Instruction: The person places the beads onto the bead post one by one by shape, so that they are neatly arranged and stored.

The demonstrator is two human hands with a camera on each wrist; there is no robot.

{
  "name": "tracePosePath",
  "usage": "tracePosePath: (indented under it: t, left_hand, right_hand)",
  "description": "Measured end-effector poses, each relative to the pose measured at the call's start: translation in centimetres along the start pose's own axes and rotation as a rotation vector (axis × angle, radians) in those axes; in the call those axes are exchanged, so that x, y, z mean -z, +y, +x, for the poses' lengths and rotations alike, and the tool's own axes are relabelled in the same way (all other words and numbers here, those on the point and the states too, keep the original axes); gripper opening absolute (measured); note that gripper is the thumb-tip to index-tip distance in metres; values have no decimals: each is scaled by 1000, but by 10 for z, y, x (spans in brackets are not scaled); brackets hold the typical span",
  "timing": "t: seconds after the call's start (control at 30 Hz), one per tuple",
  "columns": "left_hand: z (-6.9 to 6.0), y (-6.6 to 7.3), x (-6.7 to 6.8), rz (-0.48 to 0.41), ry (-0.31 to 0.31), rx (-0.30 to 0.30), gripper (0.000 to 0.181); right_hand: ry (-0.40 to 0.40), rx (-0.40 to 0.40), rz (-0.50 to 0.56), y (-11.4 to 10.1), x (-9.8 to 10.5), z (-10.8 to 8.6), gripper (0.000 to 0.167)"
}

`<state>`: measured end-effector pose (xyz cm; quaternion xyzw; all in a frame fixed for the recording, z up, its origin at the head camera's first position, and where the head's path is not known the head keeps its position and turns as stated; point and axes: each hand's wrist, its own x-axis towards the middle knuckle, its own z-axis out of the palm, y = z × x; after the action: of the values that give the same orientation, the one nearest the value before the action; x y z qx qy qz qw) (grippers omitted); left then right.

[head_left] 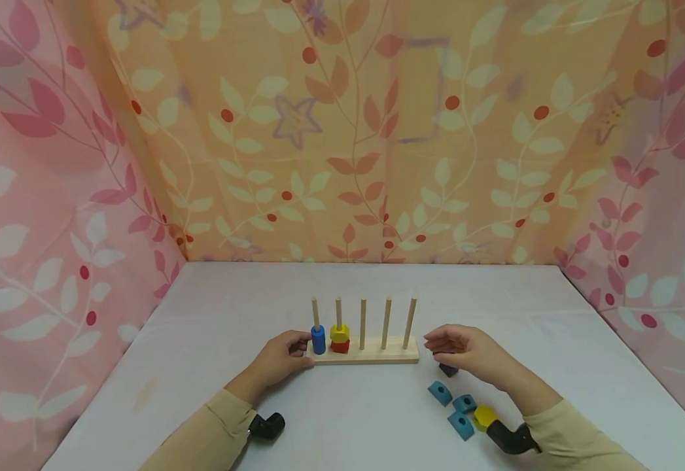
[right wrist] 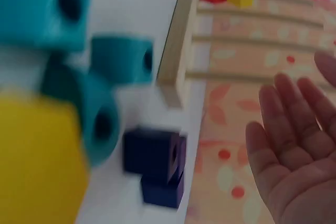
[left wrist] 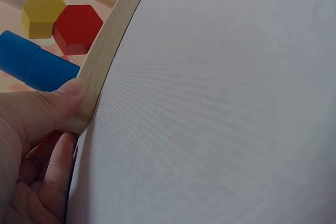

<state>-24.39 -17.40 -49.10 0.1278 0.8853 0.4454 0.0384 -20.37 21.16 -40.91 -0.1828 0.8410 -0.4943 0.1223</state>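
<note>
My left hand (head_left: 279,358) grips the left end of a wooden peg stand (head_left: 371,355), its thumb on the base in the left wrist view. Two blue cylinders (left wrist: 37,61) are on the leftmost peg. The second peg carries a red block (head_left: 340,347) below a yellow hexagonal block (head_left: 339,333); the other three pegs are bare. Just right of the stand, my right hand (head_left: 468,350) hovers with fingers extended, holding nothing. Dark blue blocks (right wrist: 155,156) lie below it, partly hidden by the hand in the head view.
Several teal curved blocks (head_left: 439,393) and a loose yellow block (head_left: 485,417) lie on the white table (head_left: 342,418) near my right wrist. Black wrist camera mounts (head_left: 513,437) stick out from both sleeves. Patterned curtains (head_left: 354,131) enclose the back and sides.
</note>
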Motion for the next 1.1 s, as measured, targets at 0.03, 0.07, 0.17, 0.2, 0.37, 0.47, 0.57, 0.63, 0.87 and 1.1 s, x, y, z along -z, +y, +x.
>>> tracePosePath:
  t: [0.03,0.07,0.17,0.2,0.37,0.47,0.57,0.63,0.87,1.1]
  left_hand:
    - [0,0,0,0,0,0,49]
    - [0,0,0,-1,0,0,49]
    - [0,0,0,-4,0,1,49]
    - [0,0,0,-5,0,2,49]
    - [-1,0,1,6,1,10,50]
    - [-1,-1,1,5,0,17,50]
    - [0,-1,1,10,2,10,50]
    - [0,-1,1,9,2,2,49]
    - [0,-1,0,5,-1,-10,49]
    - [-1,-1,0,4,2,-9,49]
  right_hand:
    - [-15,-10,-5,3,4,-3,36]
    - [-30,-23,-8,7,8,-7,35]
    - [-66,-46,-23,18,17,-16,33]
    - [-79,-48,-27,21,20,-19,32]
    - [-149,-52,-44,38,28,-30,27]
    - [-198,-81,-43,46,32,-35,27]
    - [-241,-125,-36,55,33,-40,29]
    - [-258,-141,-45,60,33,-42,29]
    - [-290,-116,-150,66,35,-49,32]
    - [-369,21,-203,66,33,-51,24]
